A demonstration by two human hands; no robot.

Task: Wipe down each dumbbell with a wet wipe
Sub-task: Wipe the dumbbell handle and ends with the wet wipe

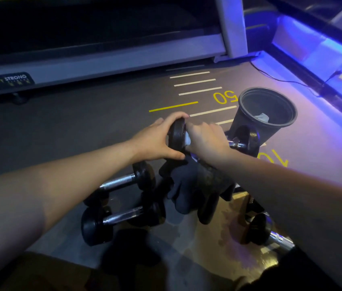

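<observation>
Held dumbbell (243,141) is up off the floor, level, in front of the bin; black rubber heads, chrome handle, small logo on its right head too small to read. Left hand (155,141) grips the left head (176,135), fingers curled over the top rim, thumb under. Right hand (205,139) is wrapped over the handle just beside that head, fingers curled down, pinching a white wet wipe (187,139) against the head's inner face; only a bit of wipe shows.

Black bin (247,122) right behind, touching or nearly so, can't tell; crumpled white wipe inside (262,118). Dark gloves/cloth heap (195,185) under the hands. Two dumbbells (121,179) (121,216) lie on the floor lower left, another (268,232) lower right.

Floor (82,122) markings: yellow "50", white ruler lines, partly hidden yellow "10". Treadmill frame (103,66) label reads "STRONG".
</observation>
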